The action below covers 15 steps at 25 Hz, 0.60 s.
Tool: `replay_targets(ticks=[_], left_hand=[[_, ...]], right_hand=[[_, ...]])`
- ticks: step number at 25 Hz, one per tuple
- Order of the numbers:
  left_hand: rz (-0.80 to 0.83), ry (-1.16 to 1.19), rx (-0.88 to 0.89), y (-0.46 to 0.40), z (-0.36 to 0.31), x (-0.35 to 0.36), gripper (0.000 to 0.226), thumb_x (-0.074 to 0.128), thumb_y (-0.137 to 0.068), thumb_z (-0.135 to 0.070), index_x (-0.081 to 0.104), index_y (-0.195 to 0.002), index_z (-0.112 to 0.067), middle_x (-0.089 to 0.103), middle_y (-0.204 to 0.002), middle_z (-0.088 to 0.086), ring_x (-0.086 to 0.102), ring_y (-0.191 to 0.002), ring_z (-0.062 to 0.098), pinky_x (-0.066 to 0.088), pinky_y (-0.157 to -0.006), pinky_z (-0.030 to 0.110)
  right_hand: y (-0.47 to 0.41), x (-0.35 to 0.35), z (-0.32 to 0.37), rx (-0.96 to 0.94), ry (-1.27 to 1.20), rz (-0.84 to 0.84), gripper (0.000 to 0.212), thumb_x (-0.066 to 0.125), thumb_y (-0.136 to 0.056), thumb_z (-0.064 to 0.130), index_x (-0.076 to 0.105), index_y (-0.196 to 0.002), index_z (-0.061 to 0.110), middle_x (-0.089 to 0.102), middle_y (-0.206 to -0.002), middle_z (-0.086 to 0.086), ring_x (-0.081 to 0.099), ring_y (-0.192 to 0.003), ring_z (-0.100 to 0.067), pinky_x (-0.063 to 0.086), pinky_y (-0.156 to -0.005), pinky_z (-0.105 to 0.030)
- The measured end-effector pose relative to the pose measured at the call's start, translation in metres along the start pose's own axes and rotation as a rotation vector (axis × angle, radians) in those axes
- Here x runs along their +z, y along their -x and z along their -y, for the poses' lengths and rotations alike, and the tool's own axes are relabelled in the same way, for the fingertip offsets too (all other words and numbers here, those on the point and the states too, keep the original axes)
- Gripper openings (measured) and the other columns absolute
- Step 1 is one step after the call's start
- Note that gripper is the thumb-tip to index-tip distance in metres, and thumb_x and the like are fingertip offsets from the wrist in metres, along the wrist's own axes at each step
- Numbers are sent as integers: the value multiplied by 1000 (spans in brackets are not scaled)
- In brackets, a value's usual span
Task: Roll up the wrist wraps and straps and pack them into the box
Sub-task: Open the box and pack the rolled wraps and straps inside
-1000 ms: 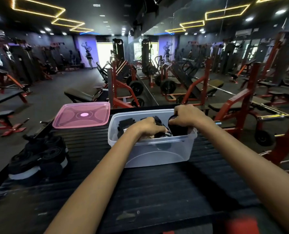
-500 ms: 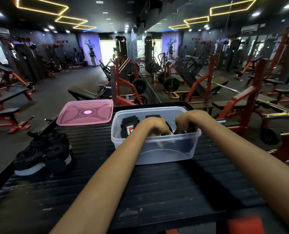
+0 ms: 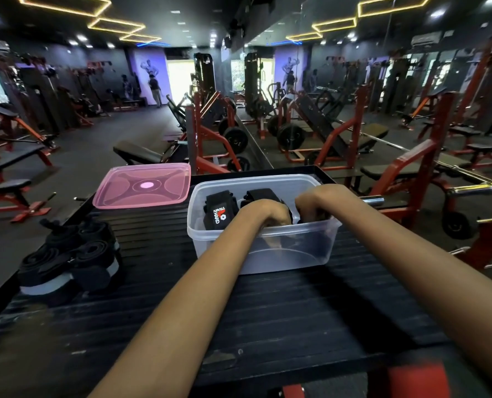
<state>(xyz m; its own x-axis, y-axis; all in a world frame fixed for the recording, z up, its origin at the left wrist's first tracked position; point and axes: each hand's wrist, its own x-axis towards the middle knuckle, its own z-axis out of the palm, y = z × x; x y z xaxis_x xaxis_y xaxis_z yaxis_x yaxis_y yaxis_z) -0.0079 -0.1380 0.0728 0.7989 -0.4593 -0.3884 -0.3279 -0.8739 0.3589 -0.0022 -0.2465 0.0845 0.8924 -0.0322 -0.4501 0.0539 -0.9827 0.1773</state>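
Both hands have sunk deeper into the box vs 1 s ago. Left hand & right hand curl down over black rolls; exact grip can't tell. Remaining rolled wraps lie far left on bench, nearer left hand.

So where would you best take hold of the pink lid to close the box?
Probably by the near long edge of the pink lid, coming from above with the left hand. It lies flat on the black platform left of the clear box, so only its thin rim offers a pinch.
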Motion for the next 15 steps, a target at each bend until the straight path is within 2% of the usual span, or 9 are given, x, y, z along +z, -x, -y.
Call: replay_targets(ticks=[2, 3, 5, 8, 11, 12, 13, 15], left_hand=[[-7, -25, 10, -4, 1, 3, 15, 59, -91, -11, 62, -102, -2, 62, -115, 14, 58, -96, 26, 48, -84, 34], [-36, -48, 13, -7, 2, 5, 21, 60, -89, -13, 62, -108, -2, 60, -121, 15, 57, -102, 28, 47, -88, 35], [-106, -111, 38, -12, 2, 8, 30, 67, -85, -15, 64, -112, -2, 63, -120, 15, 59, -106, 30, 46, -86, 34], [-166, -123, 48, -13, 6, 8, 30, 75, -78, -19, 68, -102, -2, 66, -107, 14, 60, -91, 26, 47, -78, 33], [-232, -75, 46, -11, 11, 6, 23, 63, -85, -12, 66, -103, 1, 65, -106, 16, 58, -89, 26, 49, -83, 36], [-252, -58, 50, -9, 12, 5, 25, 59, -86, -11, 67, -107, 1, 66, -110, 15, 61, -95, 27, 51, -87, 36], [-270, -43, 56, -7, 15, 4, 26, 59, -85, -10, 69, -108, -2, 67, -112, 14, 62, -99, 28, 52, -89, 37], [-301, -14, 75, 2, 22, -2, 22, 63, -84, -11, 72, -103, -5, 70, -106, 11, 64, -96, 26, 55, -84, 35]], right_hand=[[1, -1, 0, 2, 25, -2, 26, 60, -91, 20, 53, -67, 14, 53, -71, 0, 51, -66, -14, 45, -74, -30], [1, -1, -1, -3, 40, 2, 23, 62, -90, 20, 54, -69, 14, 54, -73, 0, 53, -69, -15, 46, -75, -30], [1, -2, 0, -24, 70, 7, 20, 63, -88, 20, 55, -71, 16, 55, -76, 1, 54, -73, -15, 48, -77, -29], [6, -2, 1, -62, 90, 1, 23, 62, -90, 20, 52, -69, 16, 53, -73, 2, 52, -72, -14, 44, -72, -27], [10, -4, 1, -33, 82, -83, 14, 58, -91, 15, 57, -78, 9, 54, -73, -1, 49, -62, -13, 41, -58, -23], [13, -5, 0, -22, 64, -124, 7, 57, -90, 11, 61, -88, 6, 58, -77, -4, 53, -63, -15, 45, -58, -24], [15, -5, -1, -10, 24, -157, 11, 57, -90, 8, 63, -97, 2, 62, -83, -7, 58, -65, -17, 50, -61, -26], [18, -6, -2, -14, -88, -223, 17, 62, -88, 4, 62, -104, 0, 66, -93, -14, 67, -65, -21, 59, -68, -32]])
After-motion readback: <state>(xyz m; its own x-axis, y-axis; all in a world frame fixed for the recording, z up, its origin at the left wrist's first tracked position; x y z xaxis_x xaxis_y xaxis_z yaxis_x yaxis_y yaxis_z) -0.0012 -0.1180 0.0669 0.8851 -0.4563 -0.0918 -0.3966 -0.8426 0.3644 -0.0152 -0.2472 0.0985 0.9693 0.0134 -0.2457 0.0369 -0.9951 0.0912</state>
